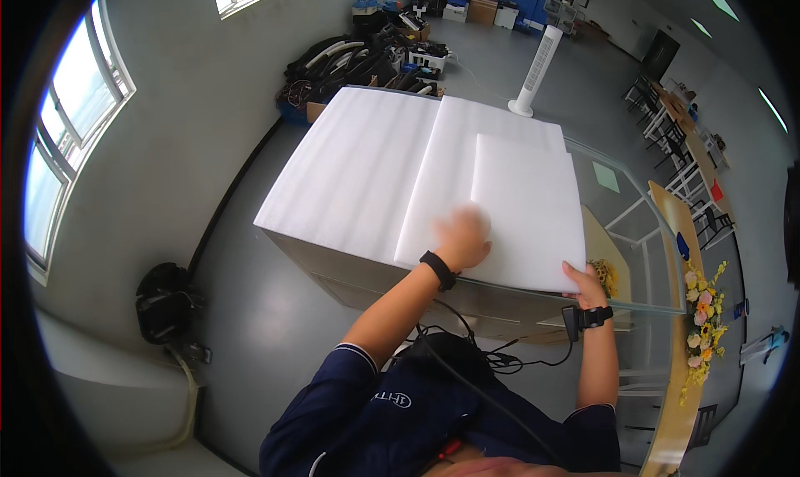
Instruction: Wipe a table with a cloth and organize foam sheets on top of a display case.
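White foam (529, 198) lies in overlapping sheets partly covering a glass case (650, 309), flowers (606, 275) showing through its glass. The right hand (590, 287) grips the foam's near right corner, thumb on top; the left hand (464, 239), blurred over the sheets, is too unclear to tell how open. Floor (250, 310) runs leftward to the wall (200, 102).

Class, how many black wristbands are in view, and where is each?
2: the left wristband, just behind the left hand; the right wristband, just behind the right hand. No others show.
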`<state>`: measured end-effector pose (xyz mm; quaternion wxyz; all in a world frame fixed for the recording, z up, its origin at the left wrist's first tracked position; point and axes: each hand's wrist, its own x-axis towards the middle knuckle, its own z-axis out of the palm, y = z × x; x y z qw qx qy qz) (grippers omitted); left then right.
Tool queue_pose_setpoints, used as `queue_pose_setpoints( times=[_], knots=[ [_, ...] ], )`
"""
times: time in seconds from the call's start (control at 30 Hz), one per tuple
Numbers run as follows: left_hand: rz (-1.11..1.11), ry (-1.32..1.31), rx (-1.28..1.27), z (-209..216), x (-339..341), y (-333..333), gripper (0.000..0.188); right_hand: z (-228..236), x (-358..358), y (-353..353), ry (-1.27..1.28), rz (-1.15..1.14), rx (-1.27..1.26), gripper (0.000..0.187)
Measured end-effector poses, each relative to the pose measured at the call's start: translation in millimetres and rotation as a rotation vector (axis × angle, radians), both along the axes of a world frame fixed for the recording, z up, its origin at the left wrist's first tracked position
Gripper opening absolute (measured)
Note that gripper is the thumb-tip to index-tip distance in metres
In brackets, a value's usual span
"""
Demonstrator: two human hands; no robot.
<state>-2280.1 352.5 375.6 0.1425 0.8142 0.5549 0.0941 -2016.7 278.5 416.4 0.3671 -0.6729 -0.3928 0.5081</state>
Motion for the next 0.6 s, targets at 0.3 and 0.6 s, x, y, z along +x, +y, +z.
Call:
queue_pose_setpoints(
  times=[0.3,0.6],
  knots=[
    [-0.041,-0.861,0.227,41,-57,-32,0.034,19,21,-37,0.201,-0.080,0.266,0.040],
    [0.137,-1.121,-0.498,-5,-122,-111,0.033,-55,19,-169,0.546,-0.404,0.139,0.033]
  ],
)
